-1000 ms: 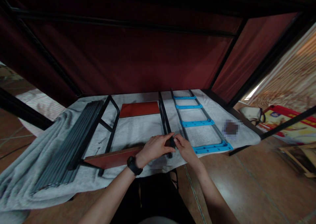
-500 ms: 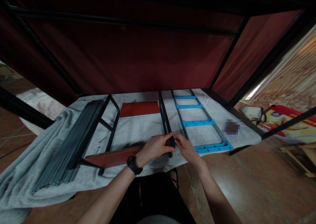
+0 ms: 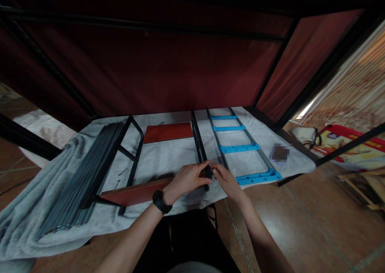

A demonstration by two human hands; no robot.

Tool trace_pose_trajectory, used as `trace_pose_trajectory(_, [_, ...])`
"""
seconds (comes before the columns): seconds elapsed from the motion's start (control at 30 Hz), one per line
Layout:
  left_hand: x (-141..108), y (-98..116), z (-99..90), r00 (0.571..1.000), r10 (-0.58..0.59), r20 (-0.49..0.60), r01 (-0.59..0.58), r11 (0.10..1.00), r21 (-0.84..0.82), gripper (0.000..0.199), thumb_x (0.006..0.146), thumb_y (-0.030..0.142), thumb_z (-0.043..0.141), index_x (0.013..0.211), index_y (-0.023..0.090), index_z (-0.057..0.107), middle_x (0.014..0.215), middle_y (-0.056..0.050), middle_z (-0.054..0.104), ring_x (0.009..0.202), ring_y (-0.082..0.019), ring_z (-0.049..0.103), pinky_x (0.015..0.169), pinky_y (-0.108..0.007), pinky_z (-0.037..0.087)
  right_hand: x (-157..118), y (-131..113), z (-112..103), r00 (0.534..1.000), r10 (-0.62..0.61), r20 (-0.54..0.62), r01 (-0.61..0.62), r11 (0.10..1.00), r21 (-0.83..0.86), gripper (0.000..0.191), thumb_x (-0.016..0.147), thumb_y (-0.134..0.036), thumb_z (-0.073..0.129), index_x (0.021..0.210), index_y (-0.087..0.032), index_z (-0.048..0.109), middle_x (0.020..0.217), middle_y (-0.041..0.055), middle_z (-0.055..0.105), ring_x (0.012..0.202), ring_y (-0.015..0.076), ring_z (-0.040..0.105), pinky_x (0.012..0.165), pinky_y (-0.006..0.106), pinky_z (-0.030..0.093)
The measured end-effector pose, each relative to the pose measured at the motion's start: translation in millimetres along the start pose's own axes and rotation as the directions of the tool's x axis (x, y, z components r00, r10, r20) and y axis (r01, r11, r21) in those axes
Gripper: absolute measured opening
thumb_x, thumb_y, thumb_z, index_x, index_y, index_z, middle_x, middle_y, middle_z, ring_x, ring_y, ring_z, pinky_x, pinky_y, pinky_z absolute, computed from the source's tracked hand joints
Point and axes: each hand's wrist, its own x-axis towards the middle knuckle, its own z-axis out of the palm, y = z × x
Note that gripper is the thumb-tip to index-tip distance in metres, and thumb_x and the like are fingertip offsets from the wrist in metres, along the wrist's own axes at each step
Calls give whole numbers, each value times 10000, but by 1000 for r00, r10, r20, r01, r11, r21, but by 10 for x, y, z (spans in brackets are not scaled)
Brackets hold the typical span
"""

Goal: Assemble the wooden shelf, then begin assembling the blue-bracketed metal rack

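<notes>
My left hand [image 3: 189,178], with a black watch on its wrist, has thumb and fingers closed around the near end of a black metal frame [image 3: 199,138]. On the outer side of that end, my right hand [image 3: 226,180] is closed in a pinch against the bar. What its fingertips hold is too small to make out. A reddish-brown board [image 3: 136,192] stands on edge between this frame and a second black frame [image 3: 122,148] at the left. Another orange-brown board [image 3: 167,132] lies between the two frames at the far side.
A rack with blue crossbars [image 3: 240,148] lies at the right on the grey cloth [image 3: 168,158]. Several dark grey tubes [image 3: 81,176] are stacked at the left, with small metal parts [image 3: 122,171] nearby. Black posts [image 3: 279,72] and dark red panels surround the bed-like surface.
The view has shifted slightly, moving the scene a little left in the picture. Both hands stay at the frame's near end, with only small finger movement.
</notes>
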Motion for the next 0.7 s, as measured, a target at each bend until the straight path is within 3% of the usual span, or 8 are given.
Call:
trace_pose_trajectory(0.07, [-9, 18, -17, 1000, 6, 11, -6, 1000, 14, 723, 853, 543, 627, 1497, 315, 389, 1258, -62, 685, 1102, -297, 663, 885, -351, 507, -73, 170, 87, 995, 67, -71, -63, 997, 53, 268, 971, -340, 380, 1111, -226, 578, 967, 31, 623, 855, 165, 598, 768, 301, 464])
trace_pose_trajectory(0.17, [-25, 47, -44, 999, 29, 25, -30, 999, 34, 656, 893, 515, 579, 1490, 307, 403, 1193, -60, 712, 1055, -282, 680, 867, -344, 505, -191, 437, 286, 979, 140, -145, -143, 990, -8, 202, 913, -254, 437, 936, -204, 632, 935, 48, 645, 875, 181, 614, 810, 317, 469])
trace_pose_trajectory(0.33, [-31, 41, -42, 999, 48, 12, -48, 999, 24, 600, 911, 492, 556, 1470, 312, 437, 1224, -49, 699, 1071, -264, 671, 865, -325, 498, -276, 635, 540, 976, 201, -81, -213, 960, -181, 238, 864, -123, 464, 951, -210, 667, 955, 68, 663, 889, 191, 630, 828, 310, 477])
trace_pose_trajectory(0.47, [-28, 25, -27, 999, 43, 3, -43, 999, 19, 577, 913, 506, 545, 1451, 315, 468, 1159, -48, 720, 1032, -256, 679, 833, -311, 502, -221, 666, 563, 978, 204, -40, -207, 944, -257, 229, 867, -113, 488, 971, -208, 669, 1024, 87, 652, 927, 204, 633, 851, 313, 478])
trace_pose_trajectory(0.7, [-24, 56, -100, 999, 48, -12, -49, 998, -51, 548, 908, 469, 564, 1421, 283, 514, 1187, -44, 713, 1047, -239, 673, 852, -290, 498, -124, 748, 553, 986, 167, -3, -164, 965, -204, 188, 862, -109, 478, 913, -190, 640, 987, 91, 659, 934, 200, 631, 859, 316, 470])
